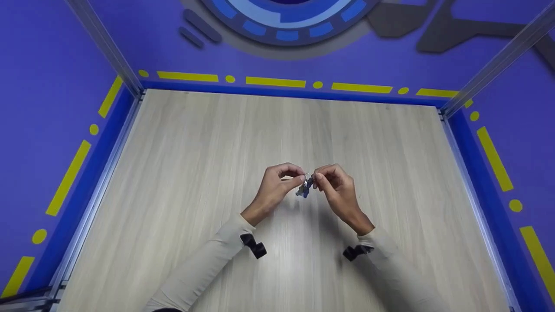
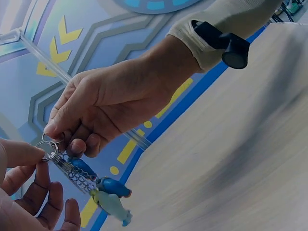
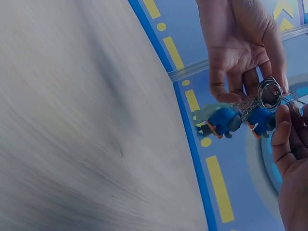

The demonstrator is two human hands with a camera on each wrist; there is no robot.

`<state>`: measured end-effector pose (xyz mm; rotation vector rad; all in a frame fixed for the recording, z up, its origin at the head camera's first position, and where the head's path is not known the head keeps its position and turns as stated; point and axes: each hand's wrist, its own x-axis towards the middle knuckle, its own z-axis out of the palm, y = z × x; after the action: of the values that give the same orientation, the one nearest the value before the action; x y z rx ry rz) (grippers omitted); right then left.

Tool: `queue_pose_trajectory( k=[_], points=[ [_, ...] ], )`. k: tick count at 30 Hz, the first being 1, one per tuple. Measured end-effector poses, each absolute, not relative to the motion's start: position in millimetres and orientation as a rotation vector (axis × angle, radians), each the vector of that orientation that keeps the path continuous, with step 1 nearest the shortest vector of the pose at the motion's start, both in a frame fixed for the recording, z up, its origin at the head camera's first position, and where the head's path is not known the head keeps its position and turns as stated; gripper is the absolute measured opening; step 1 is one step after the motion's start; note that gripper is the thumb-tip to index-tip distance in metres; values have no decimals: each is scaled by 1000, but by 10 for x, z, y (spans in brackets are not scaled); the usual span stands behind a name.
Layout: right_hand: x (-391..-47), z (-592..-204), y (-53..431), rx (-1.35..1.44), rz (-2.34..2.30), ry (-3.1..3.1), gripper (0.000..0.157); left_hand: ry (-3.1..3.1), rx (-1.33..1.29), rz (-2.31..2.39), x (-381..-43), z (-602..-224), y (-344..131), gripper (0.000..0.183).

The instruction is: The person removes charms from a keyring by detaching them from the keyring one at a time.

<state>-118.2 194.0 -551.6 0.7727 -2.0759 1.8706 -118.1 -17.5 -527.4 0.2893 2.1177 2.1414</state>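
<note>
1. The left hand (image 1: pixel 279 184) and the right hand (image 1: pixel 338 188) meet near the middle of the table (image 1: pixel 217 147), held up above it.
2. The left hand's grip is clamped, thumb and forefinger together, on the metal key rings (image 3: pixel 262 92); seen from the left wrist, this hand is cut off by the edge.
3. The right hand's grip is clamped on the rings too, just beside the left — its fingertips hide part of the metal, so I can't tell exactly which ring each hand pinches.
4. The rings overlap one another, and I can't count them from where I stand.
5. Short chains (image 2: pixel 76 176) hang from the rings, bunched together; where each begins is hard to follow.
6. On them dangle a blue figure (image 2: pixel 113 186), a second blue figure (image 2: pixel 83 167) and a pale green figure (image 2: pixel 109 202), all clear of the table. The second one is partly covered by chain in the left wrist view, and the pale one sits half behind a blue one in the right wrist view. From above they are a small dark cluster — no details readable.
7. Both pale sleeves (image 1: pixel 199 264) run out of the head view at the bottom, where a dark scrap, too cropped to name, shows.
</note>
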Motion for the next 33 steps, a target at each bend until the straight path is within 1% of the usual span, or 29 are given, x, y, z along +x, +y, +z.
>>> queue_pose_trajectory(
  k=[7, 13, 15, 18, 19, 22, 28, 33],
  points=[
    [-1171, -5513, 1959, 757, 1844, -2113, 10, 2182, 354, 2123, -1156, -5254, -176, 6],
    [-1172, -5496, 1980, 741, 1864, -2144, 20, 2325, 466, 2052, -1149, -5215, -185, 4],
    [-1175, -5488, 1990, 738, 1884, -2151, 18, 2362, 490, 2029, -1146, -5203, -188, 3],
    [-1182, -5475, 2004, 734, 1921, -2159, 5, 2386, 511, 2013, -1151, -5198, -192, 4],
    [-1186, -5469, 2008, 730, 1930, -2164, 4, 2390, 518, 2008, -1154, -5196, -193, 4],
    [-1198, -5457, 2020, 714, 1958, -2186, 8, 2405, 546, 1988, -1162, -5193, -199, 4],
    [-1226, -5451, 2037, 713, 1985, -2224, 7, 2449, 581, 1935, -1164, -5195, -205, 7],
    [-1232, -5435, 2015, 735, 1986, -2239, 5, 2435, 582, 1911, -1158, -5221, -180, 5]
  ],
)
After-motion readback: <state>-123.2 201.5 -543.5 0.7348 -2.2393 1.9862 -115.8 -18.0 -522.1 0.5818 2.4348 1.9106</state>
